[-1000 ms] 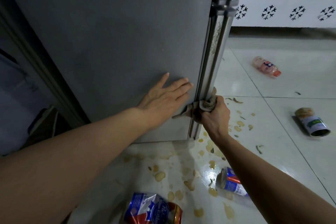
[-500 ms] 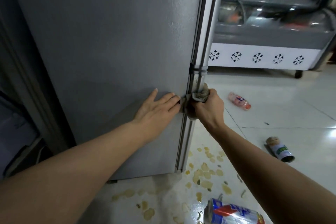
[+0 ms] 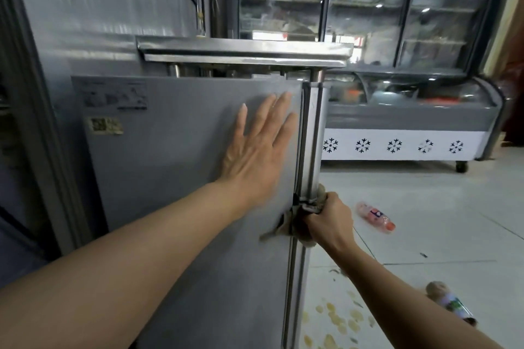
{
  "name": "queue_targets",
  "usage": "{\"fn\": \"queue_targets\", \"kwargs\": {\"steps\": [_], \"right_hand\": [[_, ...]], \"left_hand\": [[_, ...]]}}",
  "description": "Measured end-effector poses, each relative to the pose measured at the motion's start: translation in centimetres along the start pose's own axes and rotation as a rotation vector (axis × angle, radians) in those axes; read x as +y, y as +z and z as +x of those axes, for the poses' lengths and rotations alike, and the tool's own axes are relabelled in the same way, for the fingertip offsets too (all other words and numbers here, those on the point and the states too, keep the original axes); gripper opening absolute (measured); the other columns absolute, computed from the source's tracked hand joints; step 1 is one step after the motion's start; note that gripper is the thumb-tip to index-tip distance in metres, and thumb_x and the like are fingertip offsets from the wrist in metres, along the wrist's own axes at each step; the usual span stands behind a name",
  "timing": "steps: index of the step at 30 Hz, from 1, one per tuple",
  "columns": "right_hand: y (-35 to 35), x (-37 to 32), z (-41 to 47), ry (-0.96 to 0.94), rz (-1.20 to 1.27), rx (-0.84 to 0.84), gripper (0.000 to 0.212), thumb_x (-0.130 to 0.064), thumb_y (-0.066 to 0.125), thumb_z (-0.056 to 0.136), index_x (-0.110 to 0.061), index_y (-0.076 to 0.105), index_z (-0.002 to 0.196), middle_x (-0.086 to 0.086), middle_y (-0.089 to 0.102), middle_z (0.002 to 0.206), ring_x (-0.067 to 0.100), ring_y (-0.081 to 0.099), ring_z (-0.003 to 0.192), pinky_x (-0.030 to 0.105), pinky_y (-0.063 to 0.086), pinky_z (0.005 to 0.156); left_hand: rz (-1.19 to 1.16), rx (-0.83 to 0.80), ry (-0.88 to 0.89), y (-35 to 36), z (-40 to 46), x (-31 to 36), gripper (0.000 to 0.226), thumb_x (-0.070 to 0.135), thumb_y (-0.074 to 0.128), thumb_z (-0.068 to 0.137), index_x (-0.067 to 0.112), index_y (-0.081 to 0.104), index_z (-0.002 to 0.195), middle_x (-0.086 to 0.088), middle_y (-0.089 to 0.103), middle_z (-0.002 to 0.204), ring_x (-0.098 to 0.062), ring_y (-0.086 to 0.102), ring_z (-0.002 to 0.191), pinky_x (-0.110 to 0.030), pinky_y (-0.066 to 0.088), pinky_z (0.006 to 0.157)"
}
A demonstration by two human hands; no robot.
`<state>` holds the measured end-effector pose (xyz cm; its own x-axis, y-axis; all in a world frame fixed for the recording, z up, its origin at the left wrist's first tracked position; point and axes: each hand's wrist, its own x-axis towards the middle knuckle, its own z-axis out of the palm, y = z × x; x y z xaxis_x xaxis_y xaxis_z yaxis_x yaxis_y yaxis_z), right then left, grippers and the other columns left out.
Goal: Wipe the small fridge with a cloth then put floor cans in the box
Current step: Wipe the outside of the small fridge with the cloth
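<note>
The small grey fridge (image 3: pixel 175 178) fills the middle and left of the view, its side panel facing the camera and its front edge running down the centre. The person's left hand (image 3: pixel 255 147) lies flat on that side panel near the top front corner, fingers straight and spread, pointing toward 1 o'clock; it holds nothing. Just right of the corner, at about 4 o'clock from the left hand, the right hand (image 3: pixel 326 217) is clenched round a crumpled brownish cloth (image 3: pixel 286 221), pressing it against the fridge's front edge at the gap between the doors. A loose flap of the cloth wraps round onto the side panel.

Two stickers (image 3: pixel 113 96) sit near the panel's upper left corner. A steel shelf (image 3: pixel 243 51) stands directly above the fridge on short posts.

On the tiled floor (image 3: pixel 425 221), at 3 o'clock from the right hand, a pink drink bottle (image 3: pixel 374 217) lies on its side. Toward 4 o'clock, partly hidden by the right forearm, a can with a green label (image 3: pixel 450 303) lies on its side. Pale yellowish scraps (image 3: pixel 340 320) are scattered on the floor near the fridge's base at 6 o'clock.

Behind, at 2 o'clock, a chest freezer with a snowflake-printed front (image 3: pixel 397 144) stands on castors before tall glass-door display coolers (image 3: pixel 368 8). No box is in view.
</note>
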<state>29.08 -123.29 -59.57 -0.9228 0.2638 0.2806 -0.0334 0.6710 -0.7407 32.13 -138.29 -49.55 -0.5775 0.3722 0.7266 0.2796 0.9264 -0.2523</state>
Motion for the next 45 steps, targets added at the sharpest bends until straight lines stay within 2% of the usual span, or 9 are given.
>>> {"fn": "queue_targets", "kwargs": {"steps": [5, 12, 16, 20, 24, 32, 35, 39, 45], "right_hand": [[-0.6, -0.6, 0.2, -0.008, 0.014, -0.059, 0.026, -0.018, 0.062, 0.078, -0.005, 0.053, 0.098, 0.014, 0.064, 0.094, 0.033, 0.061, 0.090, 0.047, 0.052, 0.081], [-1.1, -2.1, 0.5, 0.030, -0.004, 0.010, 0.021, -0.016, 0.061, 0.077, -0.007, 0.050, 0.092, 0.011, 0.060, 0.090, 0.033, 0.060, 0.084, 0.042, 0.052, 0.075], [-1.6, -2.7, 0.9, 0.016, 0.015, 0.049, 0.019, -0.013, 0.060, 0.076, -0.004, 0.054, 0.092, 0.014, 0.063, 0.090, 0.033, 0.059, 0.085, 0.039, 0.051, 0.074], [-3.0, -4.8, 1.9, -0.029, 0.066, 0.119, 0.016, -0.006, 0.057, 0.072, -0.009, 0.057, 0.088, 0.004, 0.058, 0.075, 0.034, 0.059, 0.085, 0.030, 0.041, 0.066], [-4.0, -6.5, 2.6, -0.040, 0.101, 0.181, 0.035, -0.009, 0.058, 0.074, -0.009, 0.057, 0.108, 0.011, 0.064, 0.096, 0.033, 0.057, 0.095, 0.026, 0.035, 0.069], [-7.2, -10.5, 4.7, -0.124, 0.136, 0.248, 0.011, -0.010, 0.061, 0.073, -0.008, 0.060, 0.084, 0.007, 0.061, 0.080, 0.032, 0.060, 0.089, 0.036, 0.049, 0.075], [-8.5, -12.1, 5.4, -0.152, 0.158, 0.281, 0.009, -0.010, 0.063, 0.073, -0.010, 0.064, 0.081, 0.011, 0.067, 0.083, 0.032, 0.062, 0.086, 0.035, 0.051, 0.072], [-9.8, -13.7, 5.9, -0.170, 0.200, 0.316, 0.021, -0.012, 0.063, 0.074, -0.013, 0.068, 0.094, 0.010, 0.068, 0.091, 0.031, 0.061, 0.092, 0.036, 0.051, 0.080], [-10.3, -14.0, 5.8, -0.190, 0.254, 0.335, 0.022, -0.014, 0.064, 0.076, -0.012, 0.064, 0.098, 0.003, 0.064, 0.088, 0.027, 0.060, 0.092, 0.039, 0.051, 0.084]], "left_hand": [[0.018, -0.024, -0.124, -0.7, 3.6, -0.9, 0.084, 0.014, 0.048, 0.081, 0.010, -0.003, 0.148, -0.008, -0.011, 0.158, -0.024, -0.011, 0.145, -0.043, -0.014, 0.112], [-0.008, 0.034, -0.137, -1.2, 4.6, -0.6, 0.079, 0.018, 0.059, 0.070, 0.010, 0.022, 0.139, -0.008, 0.022, 0.150, -0.026, 0.016, 0.139, -0.046, 0.006, 0.115], [0.003, 0.033, -0.136, -1.0, 4.4, -0.7, 0.080, 0.018, 0.061, 0.070, 0.011, 0.022, 0.140, -0.008, 0.021, 0.150, -0.026, 0.016, 0.139, -0.046, 0.007, 0.115], [0.023, 0.023, -0.137, -1.3, 4.6, -0.7, 0.081, 0.019, 0.064, 0.069, 0.012, 0.023, 0.138, -0.007, 0.023, 0.148, -0.026, 0.018, 0.138, -0.046, 0.008, 0.115], [0.023, 0.008, -0.144, -1.6, 4.6, -0.7, 0.082, 0.022, 0.065, 0.069, 0.012, 0.022, 0.138, -0.006, 0.023, 0.147, -0.025, 0.018, 0.137, -0.046, 0.009, 0.115], [-0.006, 0.005, -0.162, -1.8, 4.9, -0.7, 0.083, 0.025, 0.067, 0.072, 0.012, 0.021, 0.139, -0.005, 0.025, 0.145, -0.024, 0.020, 0.136, -0.044, 0.011, 0.114], [0.002, 0.020, -0.159, -1.8, 5.1, -0.8, 0.080, 0.022, 0.071, 0.067, 0.014, 0.027, 0.134, -0.004, 0.032, 0.138, -0.023, 0.028, 0.129, -0.041, 0.018, 0.110], [0.000, 0.040, -0.162, -1.8, 5.5, -0.9, 0.070, 0.018, 0.071, 0.062, 0.016, 0.035, 0.122, -0.002, 0.039, 0.126, -0.022, 0.035, 0.116, -0.035, 0.026, 0.097], [-0.005, 0.058, -0.142, -2.6, 6.7, -1.4, 0.046, 0.015, 0.066, 0.068, 0.017, 0.042, 0.107, -0.004, 0.045, 0.114, -0.023, 0.040, 0.103, -0.035, 0.027, 0.083]]}}
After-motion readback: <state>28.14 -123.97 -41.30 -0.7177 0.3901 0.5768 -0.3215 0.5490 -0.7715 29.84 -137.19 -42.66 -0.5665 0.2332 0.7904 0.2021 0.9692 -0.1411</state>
